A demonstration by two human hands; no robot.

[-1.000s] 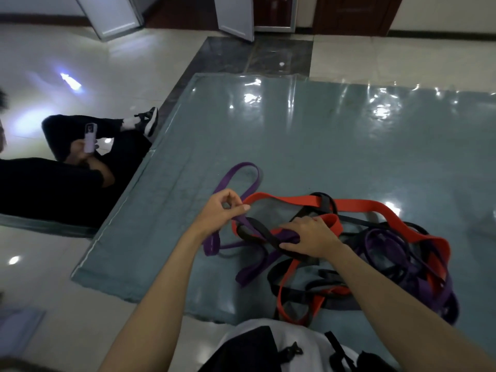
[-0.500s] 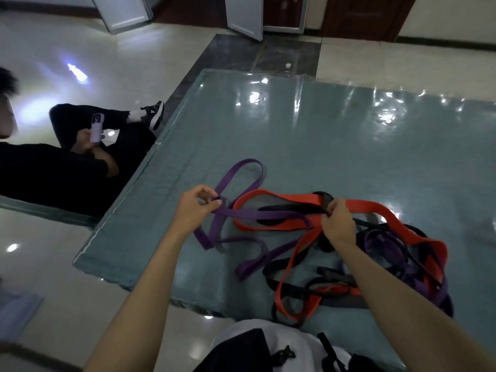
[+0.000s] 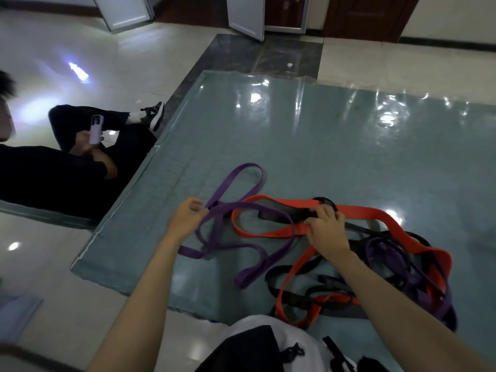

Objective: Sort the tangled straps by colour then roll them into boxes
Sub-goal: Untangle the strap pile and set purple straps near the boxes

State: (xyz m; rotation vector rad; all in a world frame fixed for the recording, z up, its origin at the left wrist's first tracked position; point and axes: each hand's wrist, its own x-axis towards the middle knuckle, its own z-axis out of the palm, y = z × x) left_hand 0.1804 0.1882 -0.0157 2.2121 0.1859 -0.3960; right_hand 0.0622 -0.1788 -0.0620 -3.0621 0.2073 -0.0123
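At far left a seated person in black point(image 3: 53, 167) holds a small pale device point(image 3: 96, 128) beside the teal mat point(image 3: 335, 146). The left hand point(image 3: 185, 220) pinches the purple strap point(image 3: 233, 210), its grip clamped on the band near a loop lying on the mat. The right hand point(image 3: 326, 232) clamps its grip on the red strap point(image 3: 357, 212). Farther right, red, purple and black straps point(image 3: 410, 267) lie tangled on the mat.
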